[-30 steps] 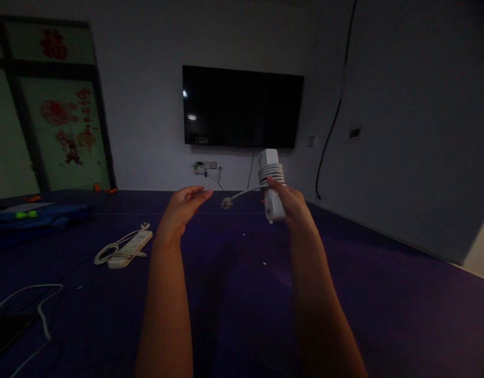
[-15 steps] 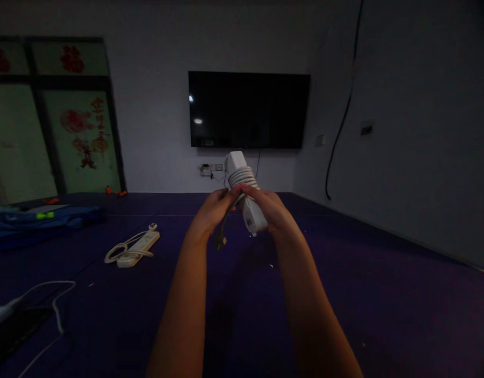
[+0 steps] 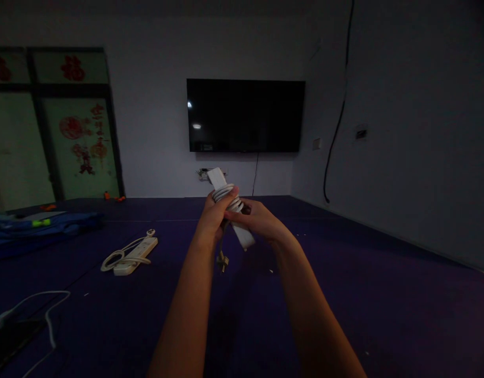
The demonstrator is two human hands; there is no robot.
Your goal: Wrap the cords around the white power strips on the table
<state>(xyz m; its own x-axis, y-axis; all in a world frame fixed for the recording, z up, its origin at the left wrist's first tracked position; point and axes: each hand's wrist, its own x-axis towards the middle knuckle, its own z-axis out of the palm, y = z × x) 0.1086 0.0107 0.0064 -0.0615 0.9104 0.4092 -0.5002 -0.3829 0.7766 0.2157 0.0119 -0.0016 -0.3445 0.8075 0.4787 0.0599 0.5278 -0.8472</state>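
Observation:
Between both hands, a white power strip (image 3: pixel 244 235) is held tilted above the purple floor, its upper end leaning left. Its own white cord (image 3: pixel 225 190) is wound several times around the middle. My left hand (image 3: pixel 215 214) grips the strip from the left, with the thumb lying over the coils. On the other side my right hand (image 3: pixel 257 216) closes round it, its thumb pressed across the strip below the coils. The cord's loose end hangs under my left hand, with the plug (image 3: pixel 222 261) dangling in the air. Some fingers are hidden behind the strip.
Another white power strip (image 3: pixel 137 255) with a looped cord lies on the floor at left. Nearer is a white cable (image 3: pixel 48 315) beside a dark flat object (image 3: pixel 15 338). Blue fabric (image 3: pixel 64 223) lies farther back. A television (image 3: pixel 245 115) hangs on the far wall.
The power strip has turned, showing a different face, and sits slightly lower and left. My left thumb now lies over the coils. The plug hangs lower.

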